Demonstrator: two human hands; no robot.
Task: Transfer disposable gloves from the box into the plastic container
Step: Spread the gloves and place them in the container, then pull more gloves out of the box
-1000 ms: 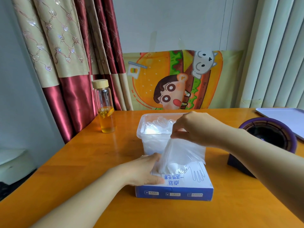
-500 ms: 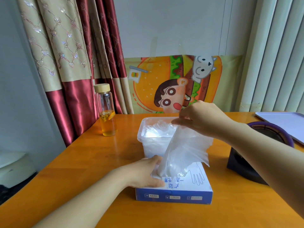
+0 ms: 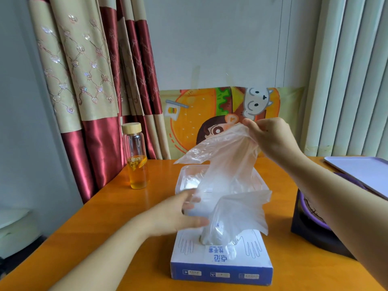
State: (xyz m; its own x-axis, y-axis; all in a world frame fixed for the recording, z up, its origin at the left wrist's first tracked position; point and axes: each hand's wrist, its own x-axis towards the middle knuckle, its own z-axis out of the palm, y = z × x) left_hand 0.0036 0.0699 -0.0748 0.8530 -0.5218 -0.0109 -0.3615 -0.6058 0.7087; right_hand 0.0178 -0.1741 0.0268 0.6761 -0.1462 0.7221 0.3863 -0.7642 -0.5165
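A: What room is this?

B: A pale wall, with a red and beige curtain (image 3: 84,80) and a cartoon poster (image 3: 210,114). In front of them is an orange table (image 3: 94,223).

A: And what stands on the table?

B: I begin with the big things. The plastic container (image 3: 181,181) stands open below the right hand (image 3: 273,141), a little to the left of it. The box (image 3: 220,267) lies lower and closer to the person than this hand. A glass bottle (image 3: 136,162) stands well apart, far to the left of both hands.

A: Where is the glove?

B: The right hand pinches the glove (image 3: 226,160) at its upper edge, between thumb and fingers. From the hand it hangs down and slants to the left, so its long axis is almost vertical. It passes in front of the container. Its lower end goes behind a second glove (image 3: 239,215), which stands out of the box slot. I cannot tell if that end is free.

A: And the left hand?

B: The left hand (image 3: 178,215) is released, with straight fingers, and holds nothing. It is over the far left part of the box, just beside the 2 gloves. I cannot tell whether it presses on the box.

A: Which hand is nearer to the container?

B: The right hand is right over the opening. I think only a short move down is needed.
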